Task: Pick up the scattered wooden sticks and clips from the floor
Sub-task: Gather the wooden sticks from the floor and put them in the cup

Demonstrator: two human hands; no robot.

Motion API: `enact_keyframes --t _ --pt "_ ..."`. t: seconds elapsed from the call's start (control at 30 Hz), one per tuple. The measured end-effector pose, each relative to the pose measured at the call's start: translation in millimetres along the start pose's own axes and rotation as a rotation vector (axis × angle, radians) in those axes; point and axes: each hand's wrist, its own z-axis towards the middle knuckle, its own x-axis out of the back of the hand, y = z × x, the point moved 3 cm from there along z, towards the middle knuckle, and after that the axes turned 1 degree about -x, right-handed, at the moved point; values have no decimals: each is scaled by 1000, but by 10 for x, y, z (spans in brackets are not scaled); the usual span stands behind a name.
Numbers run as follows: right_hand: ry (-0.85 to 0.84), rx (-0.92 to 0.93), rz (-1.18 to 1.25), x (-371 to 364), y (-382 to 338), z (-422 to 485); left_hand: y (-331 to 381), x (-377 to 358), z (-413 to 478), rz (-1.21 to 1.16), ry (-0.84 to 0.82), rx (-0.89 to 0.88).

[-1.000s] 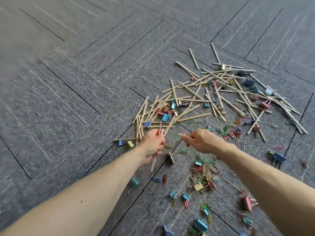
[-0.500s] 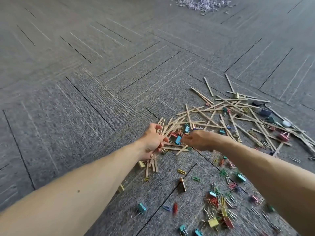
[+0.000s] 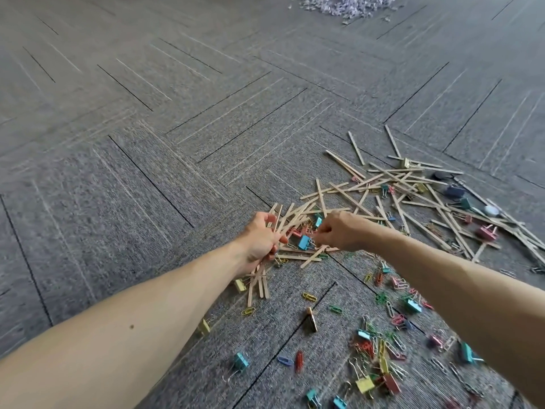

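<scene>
floor [image 3: 147, 202]: grey carpet tiles, sticks [image 3: 356, 148] and clips [image 3: 364, 384] scattered right
my left hand [image 3: 261, 240]: gripping stick bundle [image 3: 261, 281]
my right hand [image 3: 343, 231]: fingers curled, grasp unclear

Grey carpet-tile floor [image 3: 147, 178], dark seams running in a herringbone. Wooden sticks [image 3: 413, 184] lie criss-crossed in a loose heap right of centre. Nearer the camera, coloured paper clips [image 3: 380, 349] and binder clips [image 3: 241, 361] are strewn over the tiles, some mixed in among the sticks. At the far top edge, a pale pile of small scraps [image 3: 345, 5].
</scene>
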Motion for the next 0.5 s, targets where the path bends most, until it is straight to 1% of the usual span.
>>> enact_keyframes --t 0.07,0.17,0.27,0.33,0.4,0.43,0.5 --pt "17 -12 66 38 16 -28 5 -26 13 1 -5 -5" --pt "22 -54 7 38 56 -88 27 -52 18 -8 -14 -14" --pt "-55 -112 -39 31 94 -114 33 -53 23 -4 -12 -22" --pt "-107 -93 8 5 108 -105 26 -60 25 1 -9 -21" --pt "-142 -47 148 -27 106 -98 27 -87 21 -11 -14 -17" --pt "-119 -25 264 -30 86 -90 31 -104 15 -26 -17 -18" --pt "-37 -64 570 -20 87 -62 36 -146 -2 -66 -17 -36"
